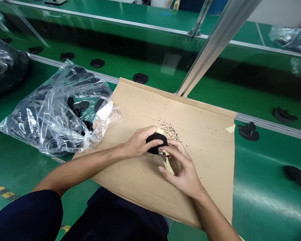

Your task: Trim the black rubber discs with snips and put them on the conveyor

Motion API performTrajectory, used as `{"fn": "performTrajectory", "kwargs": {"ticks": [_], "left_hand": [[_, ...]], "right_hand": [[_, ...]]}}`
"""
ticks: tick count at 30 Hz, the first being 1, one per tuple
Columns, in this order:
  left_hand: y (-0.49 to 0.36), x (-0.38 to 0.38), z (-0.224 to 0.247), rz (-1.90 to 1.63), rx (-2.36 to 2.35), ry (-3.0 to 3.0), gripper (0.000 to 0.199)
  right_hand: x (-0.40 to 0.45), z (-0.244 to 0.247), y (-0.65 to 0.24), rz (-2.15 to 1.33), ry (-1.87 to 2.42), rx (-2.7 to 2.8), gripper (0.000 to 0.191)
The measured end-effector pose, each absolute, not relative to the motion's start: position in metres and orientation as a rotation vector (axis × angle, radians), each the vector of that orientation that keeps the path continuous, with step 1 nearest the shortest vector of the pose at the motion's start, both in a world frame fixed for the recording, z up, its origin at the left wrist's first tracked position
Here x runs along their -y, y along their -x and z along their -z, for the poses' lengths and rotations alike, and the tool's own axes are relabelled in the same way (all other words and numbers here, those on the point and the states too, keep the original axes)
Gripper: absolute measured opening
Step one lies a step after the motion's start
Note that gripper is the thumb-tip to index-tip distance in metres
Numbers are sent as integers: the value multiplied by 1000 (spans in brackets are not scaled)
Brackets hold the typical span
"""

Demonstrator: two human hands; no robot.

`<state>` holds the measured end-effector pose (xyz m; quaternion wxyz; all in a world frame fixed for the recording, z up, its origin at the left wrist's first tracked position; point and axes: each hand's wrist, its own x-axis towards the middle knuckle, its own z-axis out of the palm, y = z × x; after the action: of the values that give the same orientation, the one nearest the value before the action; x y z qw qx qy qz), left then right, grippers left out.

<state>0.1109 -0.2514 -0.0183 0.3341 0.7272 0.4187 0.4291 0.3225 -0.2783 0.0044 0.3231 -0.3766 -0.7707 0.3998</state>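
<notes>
My left hand (140, 142) is closed on a rounded black piece (156, 142), its thumb lying across the near face. In my right hand (182, 165) is a pair of nippers (167, 164) with pale yellow handles, fingers and thumb curled about them. The metal jaws meet the right edge of the black piece; whether they bite into it I cannot tell. Both hands are over a brown cardboard sheet (205, 167). Small black scraps (172, 130) are scattered on it just beyond my hands.
Left of the cardboard lies a clear plastic bag (50, 113) with black pieces inside. A dark full bag (5, 67) stands at the far left. Several black parts rest along the green belt (120, 67) behind. A metal post (215, 50) rises at the cardboard's back edge. Another black part (249, 131) lies right.
</notes>
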Motion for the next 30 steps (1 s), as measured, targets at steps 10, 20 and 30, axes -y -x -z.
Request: {"fn": "performTrajectory", "kwargs": {"ticks": [10, 20, 30], "left_hand": [[-110, 252, 17, -1120, -973, -2162, 23], [-109, 255, 21, -1125, -1030, -2146, 23], [-110, 254, 19, -1152, -992, -2169, 24]], "right_hand": [[277, -4, -324, -1120, 1018, 1955, 36], [278, -3, -323, -1101, 985, 1998, 42], [277, -4, -323, -1095, 935, 1977, 41]]}}
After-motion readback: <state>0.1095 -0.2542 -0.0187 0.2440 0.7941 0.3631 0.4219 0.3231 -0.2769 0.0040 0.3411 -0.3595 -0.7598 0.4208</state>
